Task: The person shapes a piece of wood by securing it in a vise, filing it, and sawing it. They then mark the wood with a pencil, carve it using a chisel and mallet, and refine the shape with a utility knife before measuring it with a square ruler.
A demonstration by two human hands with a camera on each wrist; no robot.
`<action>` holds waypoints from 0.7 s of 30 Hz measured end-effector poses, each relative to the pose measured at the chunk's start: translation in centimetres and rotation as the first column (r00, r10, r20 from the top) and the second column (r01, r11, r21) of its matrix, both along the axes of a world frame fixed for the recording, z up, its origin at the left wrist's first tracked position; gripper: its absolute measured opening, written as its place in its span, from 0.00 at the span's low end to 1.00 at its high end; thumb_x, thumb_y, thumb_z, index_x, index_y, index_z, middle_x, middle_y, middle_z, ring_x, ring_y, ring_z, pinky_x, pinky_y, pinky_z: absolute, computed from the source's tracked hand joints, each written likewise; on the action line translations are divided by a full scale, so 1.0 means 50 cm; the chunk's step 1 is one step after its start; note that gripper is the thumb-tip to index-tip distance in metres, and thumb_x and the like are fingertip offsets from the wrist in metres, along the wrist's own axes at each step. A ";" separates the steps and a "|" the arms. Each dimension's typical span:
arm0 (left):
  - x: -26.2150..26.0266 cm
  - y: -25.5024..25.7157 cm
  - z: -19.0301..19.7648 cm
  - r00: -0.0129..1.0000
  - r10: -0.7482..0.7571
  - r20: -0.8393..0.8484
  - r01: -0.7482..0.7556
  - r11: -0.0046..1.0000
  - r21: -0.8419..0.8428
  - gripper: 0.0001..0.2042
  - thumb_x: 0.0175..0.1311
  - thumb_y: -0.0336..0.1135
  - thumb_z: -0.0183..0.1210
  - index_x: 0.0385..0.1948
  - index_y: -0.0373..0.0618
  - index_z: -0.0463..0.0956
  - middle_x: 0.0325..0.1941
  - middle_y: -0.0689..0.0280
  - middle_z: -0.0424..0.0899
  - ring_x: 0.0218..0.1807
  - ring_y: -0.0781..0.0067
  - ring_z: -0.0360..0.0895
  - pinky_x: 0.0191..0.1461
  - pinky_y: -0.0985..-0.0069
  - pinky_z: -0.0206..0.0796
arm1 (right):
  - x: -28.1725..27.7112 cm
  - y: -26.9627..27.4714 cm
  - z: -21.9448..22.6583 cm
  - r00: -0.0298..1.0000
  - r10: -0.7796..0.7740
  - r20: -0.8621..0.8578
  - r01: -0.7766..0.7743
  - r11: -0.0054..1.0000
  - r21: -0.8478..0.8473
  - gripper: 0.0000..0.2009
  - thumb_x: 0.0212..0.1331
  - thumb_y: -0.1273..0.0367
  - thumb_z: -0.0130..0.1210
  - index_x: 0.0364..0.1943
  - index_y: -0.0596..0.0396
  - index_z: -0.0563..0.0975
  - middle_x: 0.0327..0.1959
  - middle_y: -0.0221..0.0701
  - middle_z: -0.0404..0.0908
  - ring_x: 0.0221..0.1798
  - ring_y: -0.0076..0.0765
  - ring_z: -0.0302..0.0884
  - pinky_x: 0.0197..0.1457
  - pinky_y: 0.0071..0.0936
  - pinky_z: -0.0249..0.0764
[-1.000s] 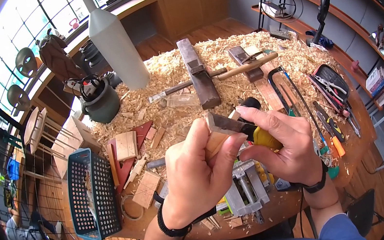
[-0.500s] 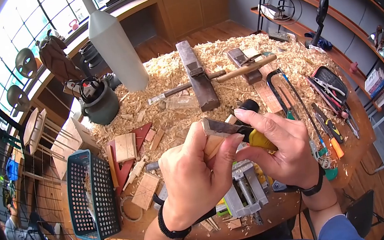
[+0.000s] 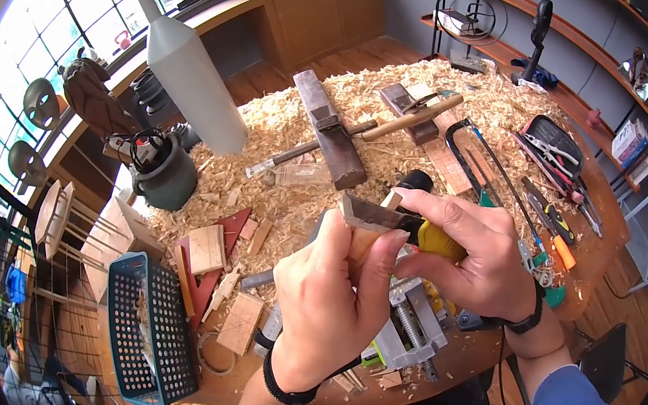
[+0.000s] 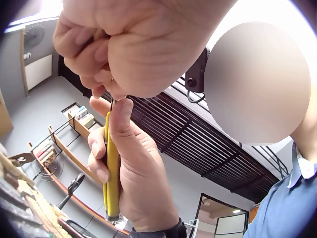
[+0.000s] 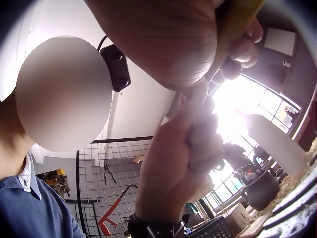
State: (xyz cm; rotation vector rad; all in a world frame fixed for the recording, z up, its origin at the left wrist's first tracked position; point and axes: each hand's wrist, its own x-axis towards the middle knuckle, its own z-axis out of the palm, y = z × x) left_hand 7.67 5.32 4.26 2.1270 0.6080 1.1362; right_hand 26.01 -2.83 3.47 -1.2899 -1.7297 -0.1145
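My left hand [image 3: 317, 299] pinches a small pale wood piece [image 3: 361, 242] between thumb and fingers, in front of the chest. A dark, flat strip [image 3: 374, 214] lies across its top; I cannot tell whether that is blade or wood. From the other side my right hand [image 3: 477, 260] grips a yellow-handled cutter [image 3: 439, 243], its front end against the work. In the left wrist view the yellow handle [image 4: 113, 168] lies along the right hand [image 4: 143, 183], under the left hand [image 4: 143, 44]. The right wrist view shows the hands meeting, contact point hidden.
A metal vise [image 3: 409, 327] stands just below the hands. Two wooden planes [image 3: 331, 131] and a mallet-like tool lie on shavings behind. A teal basket [image 3: 150, 330] is left; a hacksaw [image 3: 457, 150], pliers [image 3: 553, 154] and screwdrivers are right.
The head view has shifted slightly, moving the table items a little left. Both hands stay together with the same holds; the right index fingertip sits slightly lower.
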 end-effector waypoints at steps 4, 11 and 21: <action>-0.001 0.000 0.000 0.999 0.039 -0.016 -0.039 0.999 0.019 0.07 0.69 0.31 0.69 0.35 0.41 0.79 0.24 0.62 0.88 0.22 0.55 0.84 0.25 0.68 0.72 | -0.004 -0.002 0.003 0.999 -0.034 0.033 0.033 0.999 0.011 0.31 0.58 0.57 0.75 0.64 0.57 0.81 0.31 0.36 0.84 0.26 0.42 0.83 0.29 0.36 0.77; -0.003 0.013 0.006 0.997 0.059 -0.042 -0.054 0.993 0.105 0.09 0.68 0.32 0.70 0.31 0.43 0.78 0.26 0.63 0.90 0.22 0.56 0.84 0.25 0.69 0.72 | -0.014 -0.005 0.006 0.998 -0.020 -0.062 0.021 1.000 0.015 0.30 0.58 0.59 0.76 0.63 0.59 0.82 0.34 0.38 0.86 0.29 0.42 0.86 0.33 0.35 0.81; 0.003 0.013 -0.017 0.993 -0.083 0.078 0.078 0.995 0.063 0.10 0.72 0.29 0.65 0.49 0.35 0.79 0.37 0.54 0.85 0.33 0.48 0.85 0.35 0.62 0.74 | -0.006 -0.005 -0.001 0.997 0.027 -0.072 -0.029 0.999 -0.030 0.31 0.59 0.58 0.76 0.63 0.62 0.81 0.36 0.44 0.87 0.31 0.45 0.88 0.34 0.35 0.82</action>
